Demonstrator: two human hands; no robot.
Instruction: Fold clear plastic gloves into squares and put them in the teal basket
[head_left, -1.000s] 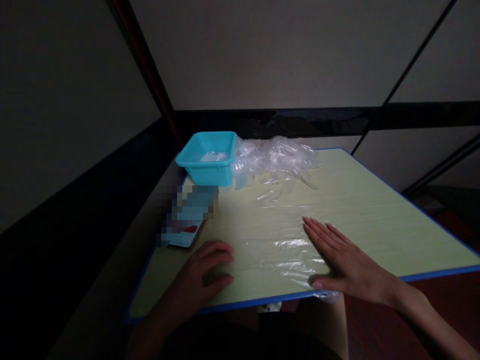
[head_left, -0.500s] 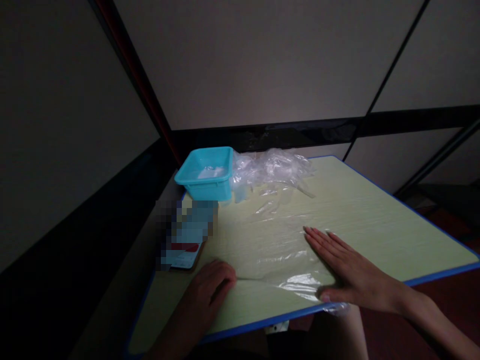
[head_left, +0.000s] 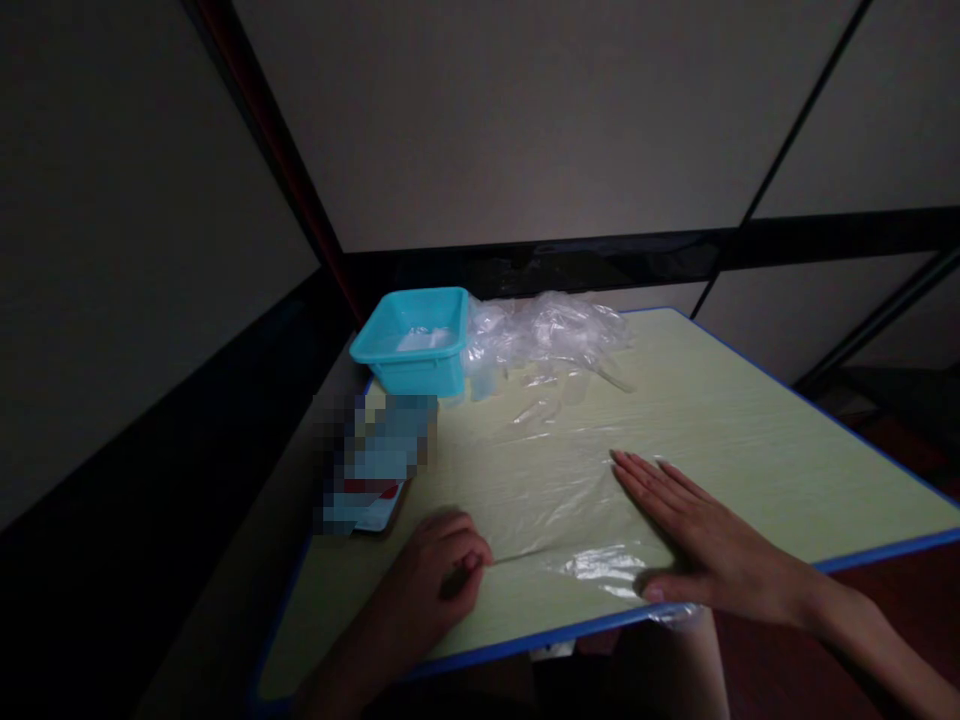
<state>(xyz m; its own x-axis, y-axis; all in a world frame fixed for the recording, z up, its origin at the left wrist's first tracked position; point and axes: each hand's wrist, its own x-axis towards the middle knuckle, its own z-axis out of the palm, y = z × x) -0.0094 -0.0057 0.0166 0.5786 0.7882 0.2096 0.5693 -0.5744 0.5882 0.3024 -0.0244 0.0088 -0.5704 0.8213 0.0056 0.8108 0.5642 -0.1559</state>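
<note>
A thin clear plastic bag lies spread on the pale yellow-green table, shiny and creased near the front edge. Pinched between the fingertips of my left hand is the bag's left edge, with a crease running right from it. My right hand rests flat on the bag's right part, fingers stretched out, thumb near the table's blue edge. A bit of the plastic hangs over that edge beside the thumb.
A turquoise basket with something whitish inside stands at the back left. Beside it lies a heap of crumpled clear plastic. A phone-like item, partly pixelated, is at the left edge. Walls enclose the back and left.
My left hand has moved slightly right and its curled fingers now show more. The plastic near it has more creases. My right hand has stayed flat in about the same place.
</note>
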